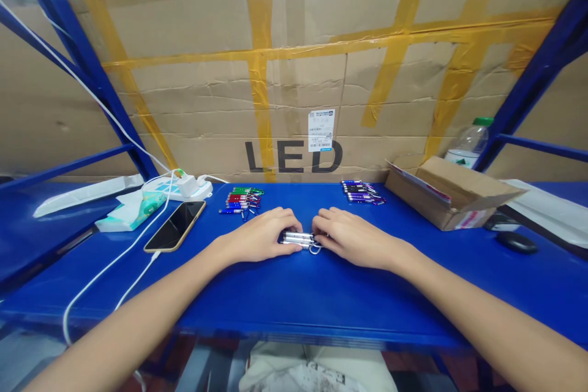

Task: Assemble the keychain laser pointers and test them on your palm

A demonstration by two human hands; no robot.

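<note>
Several silver keychain flashlights [297, 239] lie side by side on the blue table [294, 300] between my hands. My left hand [266, 235] is closed round their left ends, thumb at the near side and fingers at the far side. At their right ends, by the clips and a ring, my right hand [346, 236] has its fingers bent together against them. A group of green, red and blue flashlights [239, 201] lies beyond my left hand. Blue, black and purple ones [361, 192] lie beyond my right hand.
On the left are a phone [177, 226] with a white cable, a tissue pack [131, 211] and a power strip [184, 187]. An open cardboard box [448, 193], a black mouse [517, 242] and a bottle [469, 142] stand right. A large cardboard sheet [206, 110] closes the back.
</note>
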